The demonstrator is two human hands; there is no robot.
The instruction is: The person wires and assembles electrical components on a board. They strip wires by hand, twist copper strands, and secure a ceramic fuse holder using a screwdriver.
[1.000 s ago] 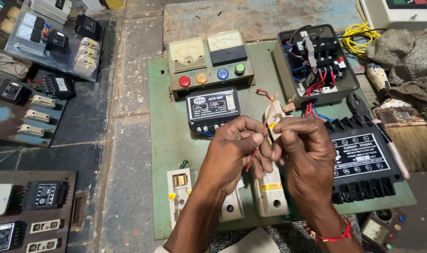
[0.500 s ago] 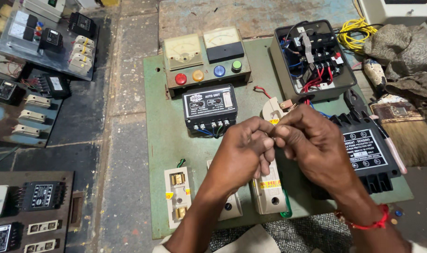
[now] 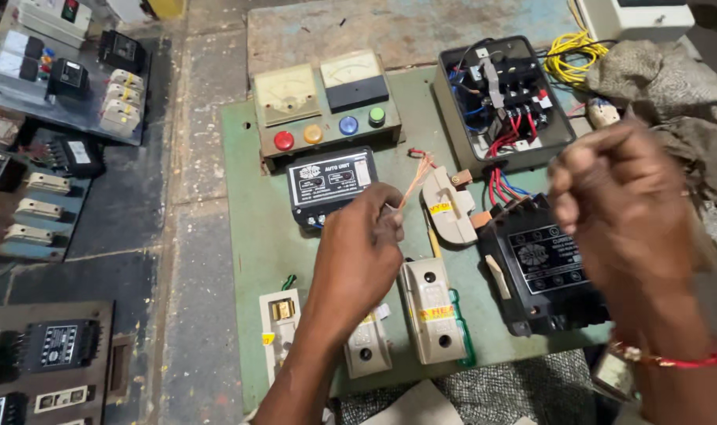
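The left hand (image 3: pixel 358 252) pinches thin copper wire strands (image 3: pixel 412 182) rising from its fingertips, while the blurred right hand (image 3: pixel 622 205), fingers curled shut, is well apart.

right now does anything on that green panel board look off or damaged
Yes: the grey metal switch box at the board's top right stands open, its red and blue wires spilling out, and the left hand pinches a loose bundle of bare copper strands.

The right hand (image 3: pixel 622 201) lets go and lifts away to the right, while the left hand (image 3: pixel 358 256) now holds the thin orange wire (image 3: pixel 412 182) alone.
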